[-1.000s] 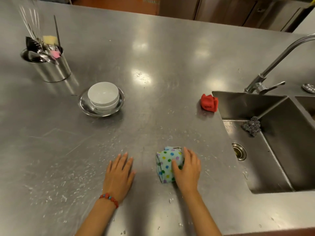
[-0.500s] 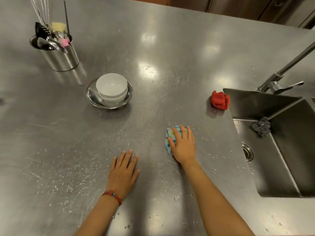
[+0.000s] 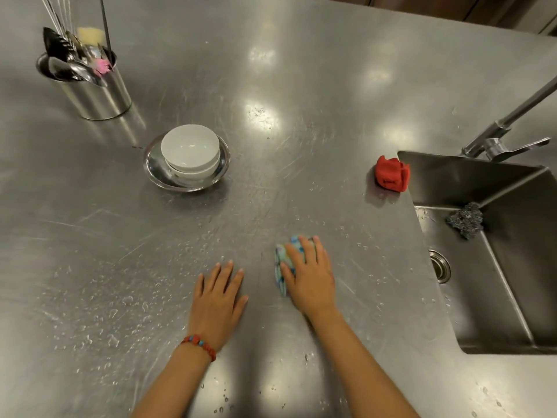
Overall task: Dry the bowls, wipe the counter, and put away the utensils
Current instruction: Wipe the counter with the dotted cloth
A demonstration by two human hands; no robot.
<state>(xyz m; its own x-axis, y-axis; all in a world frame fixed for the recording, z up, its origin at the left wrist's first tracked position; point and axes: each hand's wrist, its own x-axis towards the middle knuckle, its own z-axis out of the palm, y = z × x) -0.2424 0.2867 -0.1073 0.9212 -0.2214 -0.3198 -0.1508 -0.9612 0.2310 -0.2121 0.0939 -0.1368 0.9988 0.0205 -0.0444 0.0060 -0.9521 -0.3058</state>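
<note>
My right hand (image 3: 307, 276) presses flat on a folded dotted cloth (image 3: 281, 263) against the wet steel counter (image 3: 301, 86), near its front middle. Most of the cloth is hidden under the palm. My left hand (image 3: 218, 300), with a red bead bracelet, lies flat and spread on the counter just left of the cloth, holding nothing. Two white bowls (image 3: 190, 150) are stacked in a shallow steel bowl (image 3: 152, 168) farther back. A steel utensil holder (image 3: 93, 92) with spoons, a whisk and other tools stands at the back left.
Water droplets (image 3: 114, 309) cover the counter left of my hands. A crumpled red cloth (image 3: 391, 173) sits by the sink's corner. The sink (image 3: 497, 267) at the right holds a steel scourer (image 3: 465, 220), with a tap (image 3: 506, 140) behind it.
My right hand slid the dotted cloth away from me and slightly right over the counter, then a little back. The left hand stayed flat in place. The view tilted down.
</note>
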